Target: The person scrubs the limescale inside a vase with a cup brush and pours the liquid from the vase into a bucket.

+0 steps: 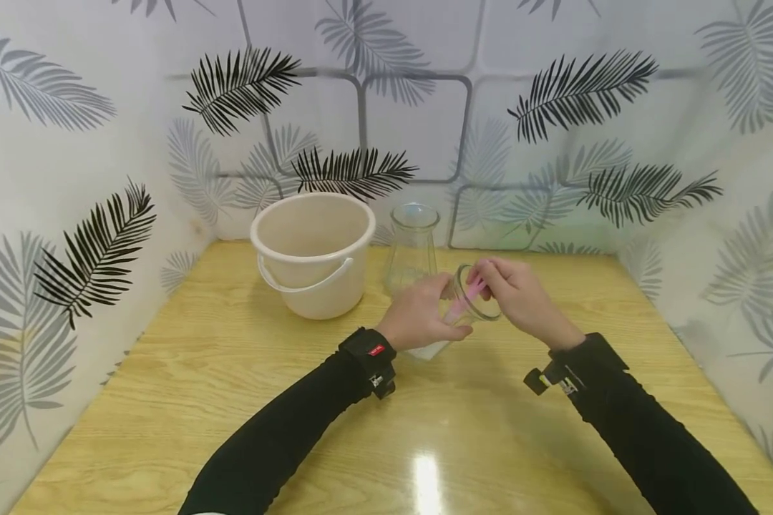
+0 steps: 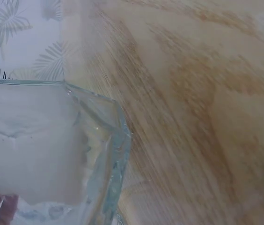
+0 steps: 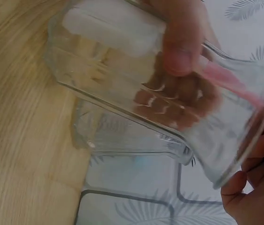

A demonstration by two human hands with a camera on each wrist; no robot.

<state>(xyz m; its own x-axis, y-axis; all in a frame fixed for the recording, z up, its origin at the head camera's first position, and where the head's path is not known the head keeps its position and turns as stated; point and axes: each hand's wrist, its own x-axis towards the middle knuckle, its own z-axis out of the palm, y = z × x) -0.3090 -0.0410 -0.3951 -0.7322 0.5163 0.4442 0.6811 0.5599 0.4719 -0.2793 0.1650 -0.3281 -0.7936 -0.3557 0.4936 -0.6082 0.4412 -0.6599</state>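
Here your left hand (image 1: 421,315) is wrapped around a clear glass vase (image 1: 454,315), tilted on its side over the wooden table (image 1: 232,386), mouth turned toward your right. There is something white in its base. Glass like this is stiff, smooth and breakable, likely slippery under fingers, so the narrow waist where your thumb (image 3: 181,42) presses looks like the surest place to hold it. Your right hand (image 1: 522,297) has its fingers curled, pinching a thin pink stick (image 1: 465,299) that reaches in through the mouth. Behind stand a cream bucket (image 1: 312,250) and a second glass vase (image 1: 414,247), upright.
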